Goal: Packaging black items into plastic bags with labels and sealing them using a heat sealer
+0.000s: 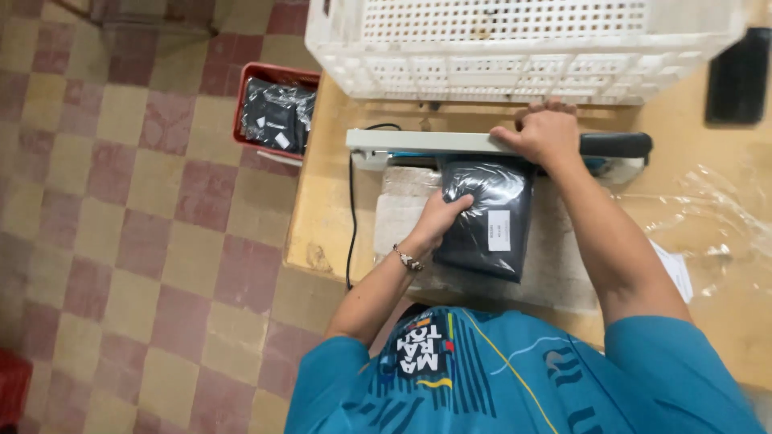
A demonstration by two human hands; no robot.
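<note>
At frame centre, a black plastic package (486,225) is gripped at its left edge by the left hand (438,221). The sealer arm (426,142) above is clasped by the right hand (547,133). 1 red bin (269,74), upper left, holds similar black packages (277,116); a white crate (515,48) is seen above.

Left hand (438,219) curled (thumb forward), right hand (547,133) pressing palm-down

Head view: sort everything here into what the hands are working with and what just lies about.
In use: left hand on black packet; right hand pressing sealer bar.
Lying about: white crate, red bin of packets, clear plastic film.
</note>
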